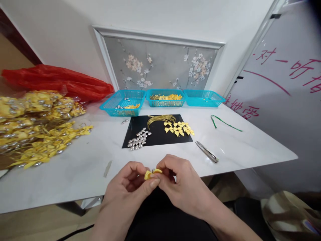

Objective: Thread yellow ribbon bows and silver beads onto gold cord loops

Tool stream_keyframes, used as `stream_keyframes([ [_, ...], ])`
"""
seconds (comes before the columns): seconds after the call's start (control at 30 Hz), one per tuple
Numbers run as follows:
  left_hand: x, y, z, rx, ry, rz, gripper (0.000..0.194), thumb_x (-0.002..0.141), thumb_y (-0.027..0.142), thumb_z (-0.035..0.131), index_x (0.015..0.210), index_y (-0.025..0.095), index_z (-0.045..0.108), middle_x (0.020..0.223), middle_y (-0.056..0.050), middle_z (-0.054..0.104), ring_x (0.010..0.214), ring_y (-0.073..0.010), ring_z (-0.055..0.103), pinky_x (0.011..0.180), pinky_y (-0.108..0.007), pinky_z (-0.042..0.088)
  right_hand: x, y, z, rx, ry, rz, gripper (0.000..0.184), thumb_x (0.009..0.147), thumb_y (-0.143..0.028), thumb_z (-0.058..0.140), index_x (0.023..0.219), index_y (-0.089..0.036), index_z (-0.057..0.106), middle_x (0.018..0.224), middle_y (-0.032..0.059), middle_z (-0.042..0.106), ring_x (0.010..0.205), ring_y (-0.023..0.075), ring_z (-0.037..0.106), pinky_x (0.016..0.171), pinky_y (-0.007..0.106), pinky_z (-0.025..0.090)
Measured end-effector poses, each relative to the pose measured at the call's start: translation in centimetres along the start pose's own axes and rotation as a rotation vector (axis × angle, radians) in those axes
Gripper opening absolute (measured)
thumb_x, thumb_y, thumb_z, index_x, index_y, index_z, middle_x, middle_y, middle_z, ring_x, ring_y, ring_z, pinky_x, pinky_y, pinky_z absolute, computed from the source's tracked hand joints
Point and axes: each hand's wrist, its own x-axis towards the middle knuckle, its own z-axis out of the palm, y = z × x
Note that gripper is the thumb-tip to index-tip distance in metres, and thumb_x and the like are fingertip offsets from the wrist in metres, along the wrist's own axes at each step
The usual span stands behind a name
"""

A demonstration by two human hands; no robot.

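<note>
Just in front of the white table's [87, 167] near edge, my left hand [130, 187] and my right hand [178, 182] meet and pinch one small yellow ribbon bow [152, 173] between their fingertips; a tiny silver piece shows at its centre. Both hands are closed on it. Beyond them lies a black mat [157, 135] holding a cluster of silver heart beads [138, 139], a bundle of gold wires [160, 118] and several loose yellow bows [178, 129].
Metal tweezers [207, 152] lie right of the mat, with a green strip [224, 123] farther back. Three blue baskets [164, 98] line the wall. A heap of finished yellow bows [42, 140] and bagged ones [30, 105] fills the left, under a red bag [57, 80]. A whiteboard [283, 83] stands right.
</note>
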Motion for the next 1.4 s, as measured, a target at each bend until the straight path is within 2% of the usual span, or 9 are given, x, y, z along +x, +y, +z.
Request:
stream_keyframes([
  [0.2, 0.7, 0.0, -0.7, 0.014, -0.105, -0.070, 0.027, 0.069, 0.032, 0.087, 0.070, 0.020, 0.062, 0.068, 0.003, 0.064, 0.068, -0.0114, 0.055, 0.062, -0.018, 0.045, -0.2, 0.4, -1.5, 0.212, -0.228, 0.085, 0.022, 0.098, -0.030, 0.051, 0.085, -0.019, 0.065, 0.074, -0.0010, 0.058, 0.065, 0.0120, 0.049, 0.059, 0.027, 0.038],
  [0.3, 0.9, -0.3, -0.9, 0.063, -0.056, -0.058, 0.026, 0.069, 0.030, 0.086, 0.070, 0.020, 0.062, 0.068, 0.003, 0.065, 0.067, -0.0107, 0.056, 0.063, -0.018, 0.044, 0.1, 0.8, -1.9, 0.356, -0.115, 0.037, 0.022, 0.100, -0.027, 0.048, 0.102, -0.021, 0.068, 0.073, -0.0019, 0.056, 0.066, 0.0119, 0.050, 0.063, 0.027, 0.041],
  [0.43, 1.0, -0.3, -1.0, 0.126, -0.045, -0.031, 0.025, 0.067, 0.027, 0.087, 0.069, 0.020, 0.062, 0.069, 0.003, 0.066, 0.067, -0.0112, 0.058, 0.062, -0.018, 0.044, 0.4, 1.1, -1.6, 0.756, -0.058, 0.002, 0.036, 0.100, -0.024, 0.054, 0.135, -0.033, 0.052, 0.066, -0.0068, 0.053, 0.059, 0.0101, 0.049, 0.058, 0.025, 0.038],
  [0.53, 0.9, -0.1, -0.9, 0.157, -0.047, -0.013, 0.025, 0.066, 0.028, 0.086, 0.068, 0.020, 0.063, 0.066, 0.004, 0.065, 0.064, -0.0109, 0.057, 0.059, -0.019, 0.044, 0.2, 0.9, -1.6, 0.893, -0.065, 0.015, 0.042, 0.099, -0.026, 0.058, 0.139, -0.035, 0.048, 0.062, -0.0081, 0.050, 0.055, 0.0095, 0.047, 0.055, 0.024, 0.033],
  [0.7, 0.9, 0.1, -0.3, 0.169, -0.033, 0.008, 0.024, 0.065, 0.027, 0.085, 0.064, 0.020, 0.063, 0.061, 0.005, 0.063, 0.059, -0.0100, 0.055, 0.056, -0.018, 0.043, -0.1, 0.7, -1.9, 0.904, 0.010, -0.008, 0.040, 0.098, -0.029, 0.061, 0.136, -0.035, 0.052, 0.061, -0.0077, 0.047, 0.055, 0.0106, 0.044, 0.055, 0.026, 0.033],
  [1.13, 0.4, 0.8, -0.5, 0.344, -0.038, 0.006, 0.025, 0.065, 0.037, 0.083, 0.064, 0.021, 0.064, 0.065, 0.001, 0.065, 0.062, -0.0137, 0.054, 0.057, -0.022, 0.042, -0.4, -0.3, -4.9, 0.734, 0.246, -0.136, 0.040, 0.097, -0.022, 0.057, 0.132, -0.039, 0.060, 0.058, -0.0067, 0.034, 0.055, 0.0141, 0.040, 0.054, 0.029, 0.036],
  [1.2, 0.3, 0.7, -0.3, 0.340, -0.063, 0.011, 0.026, 0.067, 0.038, 0.083, 0.065, 0.021, 0.063, 0.064, 0.002, 0.063, 0.061, -0.0134, 0.053, 0.056, -0.022, 0.041, 0.1, 0.4, -5.3, 0.549, 0.249, -0.124, 0.042, 0.099, -0.025, 0.051, 0.139, -0.037, 0.053, 0.060, -0.0062, 0.041, 0.056, 0.0143, 0.045, 0.054, 0.029, 0.039],
  [1.3, 0.3, 0.2, 0.1, 0.239, -0.099, -0.007, 0.021, 0.072, 0.038, 0.081, 0.076, 0.023, 0.066, 0.065, 0.003, 0.062, 0.062, -0.0134, 0.053, 0.057, -0.022, 0.041, 1.2, 2.8, -5.9, -0.015, 0.225, -0.018, 0.047, 0.101, -0.031, 0.039, 0.148, -0.027, 0.041, 0.067, -0.0037, 0.055, 0.063, 0.0162, 0.058, 0.059, 0.031, 0.048],
  [1.4, 0.5, 0.0, 0.3, 0.141, -0.067, -0.104, 0.025, 0.077, 0.039, 0.078, 0.097, 0.028, 0.071, 0.067, 0.004, 0.062, 0.062, -0.0126, 0.052, 0.058, -0.021, 0.043, 1.6, 6.1, -7.1, -0.312, 0.265, 0.087, 0.041, 0.096, -0.032, 0.046, 0.134, -0.020, 0.056, 0.092, 0.0052, 0.067, 0.081, 0.0203, 0.065, 0.074, 0.037, 0.052],
])
